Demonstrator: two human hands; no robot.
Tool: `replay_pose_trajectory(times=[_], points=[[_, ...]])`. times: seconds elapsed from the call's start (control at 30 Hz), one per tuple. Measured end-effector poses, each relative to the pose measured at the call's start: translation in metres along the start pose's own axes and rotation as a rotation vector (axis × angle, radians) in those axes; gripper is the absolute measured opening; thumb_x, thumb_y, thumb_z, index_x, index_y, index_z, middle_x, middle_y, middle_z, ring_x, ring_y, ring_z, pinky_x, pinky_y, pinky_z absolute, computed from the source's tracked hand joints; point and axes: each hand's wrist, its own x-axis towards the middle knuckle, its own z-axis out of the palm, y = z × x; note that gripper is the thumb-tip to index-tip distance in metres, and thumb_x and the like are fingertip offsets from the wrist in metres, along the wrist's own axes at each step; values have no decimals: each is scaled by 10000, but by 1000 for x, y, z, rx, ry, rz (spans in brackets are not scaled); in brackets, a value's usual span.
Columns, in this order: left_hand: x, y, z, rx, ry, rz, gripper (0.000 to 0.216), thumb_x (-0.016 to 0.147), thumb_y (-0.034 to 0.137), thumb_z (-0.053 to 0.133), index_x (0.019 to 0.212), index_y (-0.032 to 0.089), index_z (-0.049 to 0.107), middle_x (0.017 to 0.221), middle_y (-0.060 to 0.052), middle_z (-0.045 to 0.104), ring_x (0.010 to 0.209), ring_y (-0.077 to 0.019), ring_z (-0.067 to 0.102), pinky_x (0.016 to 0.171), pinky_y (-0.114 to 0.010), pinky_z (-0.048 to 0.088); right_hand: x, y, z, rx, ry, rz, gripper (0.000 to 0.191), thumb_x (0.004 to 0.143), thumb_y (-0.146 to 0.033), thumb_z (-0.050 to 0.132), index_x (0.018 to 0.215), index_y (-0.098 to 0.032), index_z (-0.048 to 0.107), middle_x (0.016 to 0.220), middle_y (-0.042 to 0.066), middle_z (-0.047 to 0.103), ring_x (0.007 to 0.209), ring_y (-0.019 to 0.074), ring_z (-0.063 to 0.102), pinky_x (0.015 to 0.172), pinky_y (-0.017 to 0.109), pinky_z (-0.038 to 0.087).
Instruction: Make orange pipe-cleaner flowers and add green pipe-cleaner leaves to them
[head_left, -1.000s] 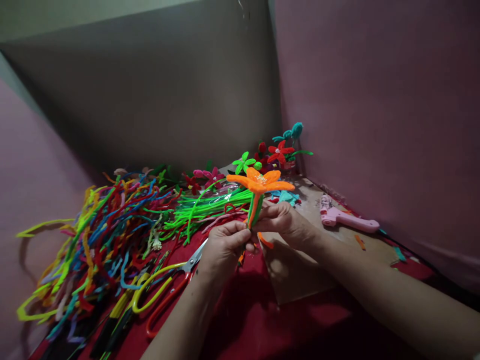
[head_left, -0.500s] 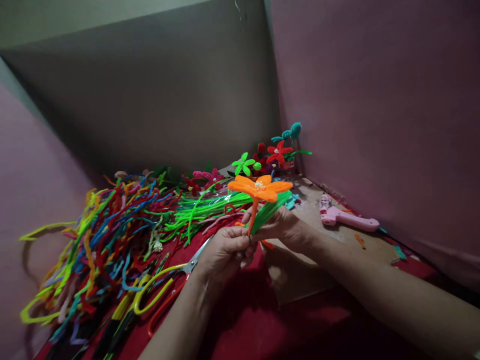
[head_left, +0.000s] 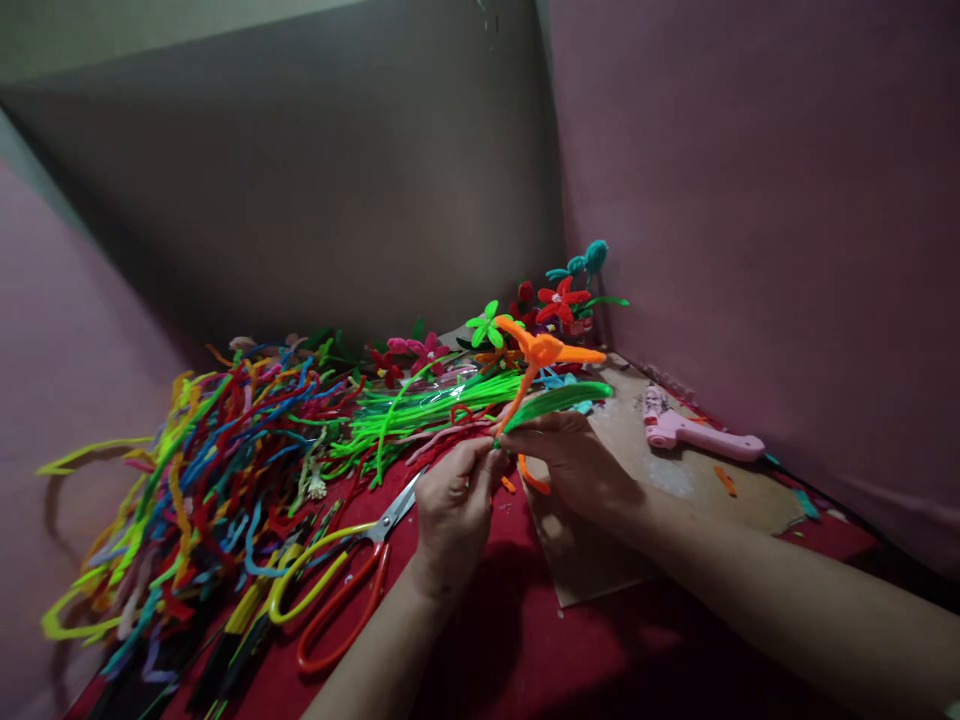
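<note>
An orange pipe-cleaner flower (head_left: 541, 350) tilts to the right above my hands, with a green leaf (head_left: 559, 398) lying along its stem. My left hand (head_left: 450, 505) pinches the bottom of the stem, fingers closed. My right hand (head_left: 574, 455) is closed on the stem and the base of the green leaf. A loose curl of orange pipe cleaner (head_left: 529, 477) hangs under my right fingers.
Scissors (head_left: 337, 585) with orange and yellow handles lie left of my left hand. A heap of coloured pipe cleaners (head_left: 202, 480) covers the left. Finished flowers (head_left: 555, 300) stand in the back corner. A pink glue gun (head_left: 697, 435) lies on cardboard (head_left: 720, 495) by the right wall.
The orange flower has tipped from upright toward the right and away. The green leaf has swung out to the right with it. Both hands shifted slightly while keeping hold of the stem.
</note>
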Motion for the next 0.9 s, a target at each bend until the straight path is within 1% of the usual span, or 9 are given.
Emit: replay_pose_trajectory(times=[0.07, 0.13, 0.23, 0.37, 0.47, 0.53, 0.63, 0.77, 0.9], points=[[2, 1, -2, -90, -26, -93, 78, 733, 250, 619, 723, 185, 659, 578, 22, 580, 508, -86, 495, 512, -193, 407, 0, 1, 0, -50, -34, -1, 78, 638, -280, 716, 675, -212, 725, 580, -17, 637, 540, 110, 544, 603, 286, 449], [5, 3, -4, -248, -86, -225, 109, 727, 259, 627, 676, 163, 631, 532, 33, 535, 452, -64, 434, 436, -176, 346, 0, -1, -2, -95, -76, -9, 94, 627, -293, 728, 675, -212, 729, 574, -18, 624, 543, 107, 539, 598, 280, 445], [9, 4, -7, -464, -198, -381, 129, 705, 239, 653, 644, 141, 597, 522, 35, 522, 427, -40, 401, 405, -153, 294, 2, -8, -5, -138, -181, -38, 114, 616, -296, 743, 692, -211, 737, 578, -12, 605, 561, 109, 531, 600, 280, 446], [10, 3, -9, -655, -340, -502, 150, 686, 226, 673, 640, 123, 574, 474, 36, 500, 383, -26, 375, 374, -138, 252, 6, -18, -11, -263, -315, -112, 122, 666, -300, 718, 757, -224, 742, 618, -5, 605, 624, 121, 545, 665, 295, 452], [10, 2, -8, -786, -465, -577, 192, 645, 251, 710, 685, 102, 597, 436, 39, 469, 352, -24, 351, 345, -134, 223, 7, -22, -16, -286, -445, -91, 129, 705, -312, 688, 777, -218, 740, 636, -1, 608, 624, 120, 553, 679, 298, 452], [10, 3, -8, -849, -529, -619, 235, 605, 262, 741, 680, 86, 603, 421, 40, 451, 342, -20, 340, 335, -132, 215, 6, -23, -17, -270, -485, -76, 124, 711, -301, 685, 783, -216, 740, 664, 2, 610, 624, 119, 554, 674, 298, 453], [11, 5, -10, -858, -561, -603, 235, 608, 258, 744, 644, 81, 593, 428, 32, 454, 354, -23, 357, 347, -134, 234, 4, -21, -14, -227, -439, -95, 97, 699, -284, 700, 768, -230, 741, 668, 1, 605, 622, 119, 549, 681, 309, 451], [12, 8, -14, -781, -509, -523, 186, 700, 215, 674, 618, 90, 564, 450, 20, 468, 386, -32, 381, 372, -140, 262, 0, -15, -8, -114, -353, -103, 73, 691, -282, 708, 746, -249, 742, 656, -3, 601, 596, 115, 533, 658, 307, 443], [14, 5, -20, -852, -602, -620, 190, 695, 250, 681, 682, 95, 572, 441, 44, 414, 366, -19, 310, 342, -127, 234, -1, -13, -5, -111, -296, -70, 50, 642, -243, 745, 691, -233, 738, 637, -11, 587, 627, 112, 526, 671, 291, 425]])
